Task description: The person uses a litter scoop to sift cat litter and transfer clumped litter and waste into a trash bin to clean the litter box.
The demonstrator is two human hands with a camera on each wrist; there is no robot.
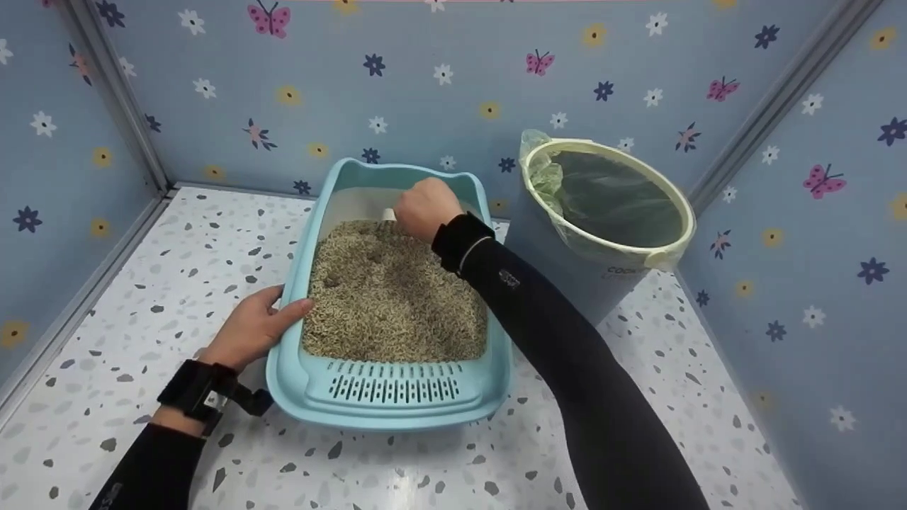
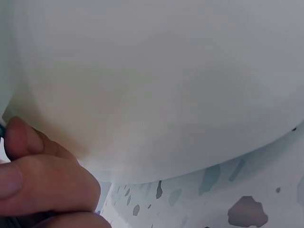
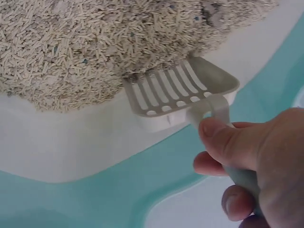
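Note:
A light blue litter box (image 1: 390,418) with a slotted front ledge holds pale, pellet-like cat litter (image 1: 397,312). My left hand (image 1: 251,326) grips its left rim, thumb over the top and fingers at the outer side. In the left wrist view, curled fingers (image 2: 52,183) show beside the box's pale underside (image 2: 156,104). Toward the back of the box, my right hand (image 1: 429,207) holds a litter scoop by its handle. The right wrist view shows the slotted grey-white scoop (image 3: 221,83), its front edge in the litter by the pale inner wall.
Right of the box stands a grey-blue bin (image 1: 545,248) with a cream rim and a translucent green bag (image 1: 547,177) lining it. Flower-patterned panels (image 1: 425,106) enclose the back and both sides. The floor (image 1: 212,241) is speckled white.

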